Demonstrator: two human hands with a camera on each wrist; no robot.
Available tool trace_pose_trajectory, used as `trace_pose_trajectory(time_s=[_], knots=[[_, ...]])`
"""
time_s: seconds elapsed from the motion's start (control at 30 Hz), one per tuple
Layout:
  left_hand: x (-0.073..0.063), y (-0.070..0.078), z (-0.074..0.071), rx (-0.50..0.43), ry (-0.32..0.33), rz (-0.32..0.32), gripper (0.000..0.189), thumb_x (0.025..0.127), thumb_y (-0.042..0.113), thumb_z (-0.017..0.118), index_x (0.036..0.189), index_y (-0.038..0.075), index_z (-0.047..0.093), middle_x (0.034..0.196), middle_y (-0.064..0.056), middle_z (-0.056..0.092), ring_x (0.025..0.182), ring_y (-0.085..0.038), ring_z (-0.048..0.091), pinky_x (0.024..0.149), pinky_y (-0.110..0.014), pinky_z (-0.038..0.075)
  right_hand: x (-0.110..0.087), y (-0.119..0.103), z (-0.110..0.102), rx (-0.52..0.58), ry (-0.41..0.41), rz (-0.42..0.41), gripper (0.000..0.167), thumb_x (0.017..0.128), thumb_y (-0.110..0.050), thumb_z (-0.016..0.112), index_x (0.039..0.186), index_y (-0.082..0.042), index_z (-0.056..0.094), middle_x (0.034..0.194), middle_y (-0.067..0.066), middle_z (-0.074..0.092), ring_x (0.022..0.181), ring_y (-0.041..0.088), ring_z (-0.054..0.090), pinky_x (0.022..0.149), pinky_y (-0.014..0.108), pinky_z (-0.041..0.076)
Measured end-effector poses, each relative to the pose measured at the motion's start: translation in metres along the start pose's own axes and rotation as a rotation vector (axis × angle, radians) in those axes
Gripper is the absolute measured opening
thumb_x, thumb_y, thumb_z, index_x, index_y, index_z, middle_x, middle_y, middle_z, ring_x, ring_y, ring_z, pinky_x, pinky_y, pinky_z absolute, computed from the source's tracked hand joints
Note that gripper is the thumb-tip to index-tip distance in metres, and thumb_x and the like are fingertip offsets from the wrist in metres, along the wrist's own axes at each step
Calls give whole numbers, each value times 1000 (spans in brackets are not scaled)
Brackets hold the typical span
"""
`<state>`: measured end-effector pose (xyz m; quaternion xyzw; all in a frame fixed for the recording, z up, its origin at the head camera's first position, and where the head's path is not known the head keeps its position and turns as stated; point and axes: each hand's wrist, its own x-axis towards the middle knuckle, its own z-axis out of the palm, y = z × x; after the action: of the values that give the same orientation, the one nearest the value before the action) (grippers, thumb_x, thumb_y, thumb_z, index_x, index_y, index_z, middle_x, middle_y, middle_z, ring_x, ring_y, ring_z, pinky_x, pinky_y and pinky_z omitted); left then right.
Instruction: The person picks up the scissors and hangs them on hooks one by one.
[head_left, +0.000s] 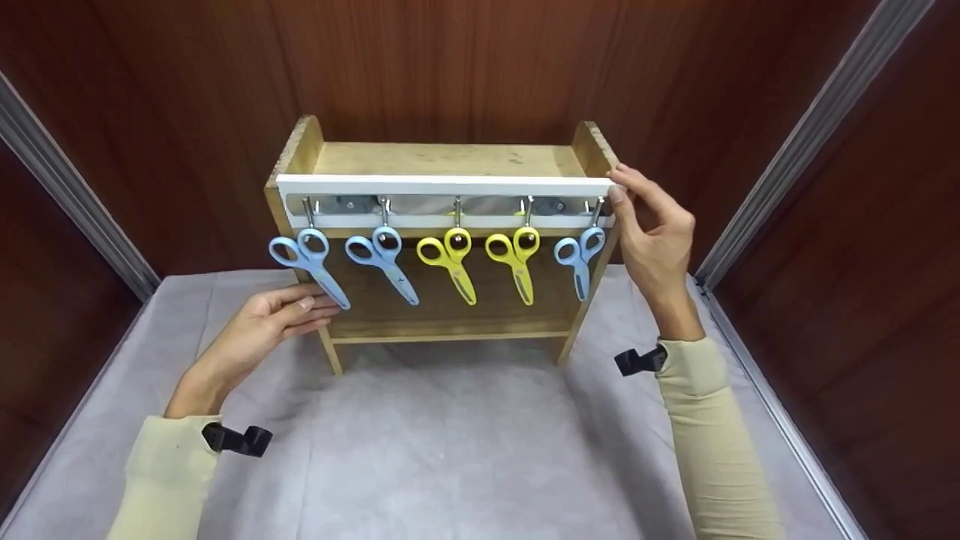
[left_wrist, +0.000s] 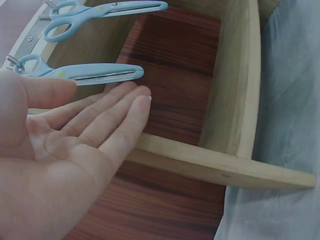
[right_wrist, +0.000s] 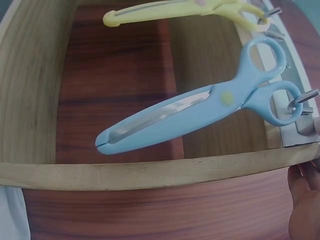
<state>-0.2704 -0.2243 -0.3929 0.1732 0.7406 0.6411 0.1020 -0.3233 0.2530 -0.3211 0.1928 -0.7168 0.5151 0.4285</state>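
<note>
A small wooden shelf [head_left: 450, 157] stands upright, with a white hook rail [head_left: 450, 180] across its upper front. From the rail's metal hooks hang blue scissors [head_left: 388, 259] and yellow scissors [head_left: 454, 262], each by a handle loop. My left hand [head_left: 259, 322] is beside the shelf's left side panel, palm up with fingers extended. Its fingers lie behind the blade end of the leftmost blue scissors [left_wrist: 95, 71]; the thumb is close to them. At the rail's right end, my right hand [head_left: 660, 240] grips the shelf's corner, thumb at the front; some fingers are hidden behind the side panel.
Grey cloth [head_left: 450, 450] covers the surface under the shelf. Dark reddish wood panels [head_left: 450, 67] rise behind and on both sides, with metal strips [head_left: 795, 127] along the corners. The shelf has a lower board [head_left: 450, 337] near its feet.
</note>
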Motion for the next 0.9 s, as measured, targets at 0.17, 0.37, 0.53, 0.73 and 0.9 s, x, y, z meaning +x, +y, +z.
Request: trace_pose_trajectory(time_s=[0.17, 0.37, 0.53, 0.73, 0.9], knots=[[-4, 0, 1, 77, 9, -16, 50, 114, 17, 43, 154, -13, 38, 154, -37, 48, 120, 1, 68, 105, -19, 57, 5, 3, -2, 12, -14, -18, 22, 99, -3, 70, 120, -2, 78, 127, 17, 76, 127, 18, 70, 109, 25, 57], [-14, -1, -4, 233, 62, -19, 47, 114, 16, 39, 152, -13, 43, 150, -35, 54, 117, 2, 68, 102, -17, 58, 3, 3, -4, 38, -55, -12, 22, 100, -7, 70, 120, -3, 78, 128, 18, 76, 127, 17, 70, 106, 23, 58], [-18, 2, -11, 420, 189, -13, 41, 113, 16, 42, 144, -8, 56, 136, -29, 67, 105, 6, 68, 95, -16, 59, 6, -4, -9, 10, -119, -40, 25, 99, -7, 72, 123, -3, 77, 132, 17, 74, 130, 18, 69, 107, 23, 58], [-21, 10, -21, 696, 325, -48, 40, 112, 25, 43, 135, 3, 67, 120, -20, 76, 111, -34, 73, 89, -34, 56, 5, -8, -14, -25, -22, -56, 25, 95, -5, 76, 119, 0, 77, 122, 8, 72, 119, 17, 67, 111, 34, 58], [-17, 6, -26, 834, 416, 39, 46, 111, 32, 46, 137, -2, 63, 132, -28, 68, 119, -50, 66, 94, -64, 55, -2, -6, -23, -127, 157, 34, 24, 94, -8, 76, 115, 3, 75, 109, 2, 64, 105, 16, 64, 99, 32, 63]])
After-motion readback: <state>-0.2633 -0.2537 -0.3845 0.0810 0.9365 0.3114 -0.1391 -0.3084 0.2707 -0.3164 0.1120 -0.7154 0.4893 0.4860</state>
